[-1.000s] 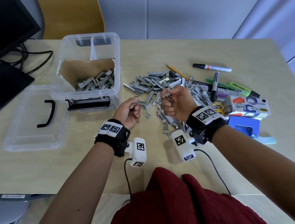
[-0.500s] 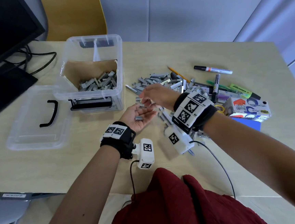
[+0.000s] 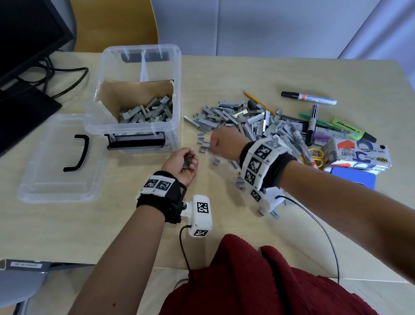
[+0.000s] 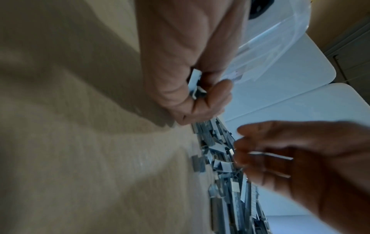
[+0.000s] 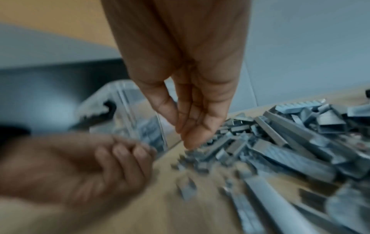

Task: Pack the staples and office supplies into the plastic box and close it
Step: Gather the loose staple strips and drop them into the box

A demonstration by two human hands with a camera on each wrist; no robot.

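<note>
Surface: a pale wood-grain surface (image 3: 218,63) is carrying everything; a grey wall is standing behind it, and a black monitor (image 3: 4,49) with trailing cables is sitting at my far left.
Plastic box: the clear plastic box (image 3: 175,59) is sitting open ahead of my left hand, with a brown cardboard liner and a heap of staple strips (image 3: 147,111) lying inside.
Lid: the clear lid (image 3: 52,171) with its black handle is lying flat just left of the box.
Staple pile: loose staples (image 3: 235,119) are lying spread to the right of the box, under and beyond my right hand.
Other supplies: markers, a green highlighter (image 3: 349,129), a pencil and a tape dispenser carton (image 3: 359,154) are lying at the pile's far right.
Left hand: my left hand (image 3: 182,165) is hovering near the box's front, fingers (image 4: 216,95) curling around a few staple strips.
Right hand: my right hand (image 3: 225,143) is reaching palm-down over the pile's near edge, fingers (image 5: 192,137) together and pointing down onto the staples; whether they are pinching any I cannot tell.
</note>
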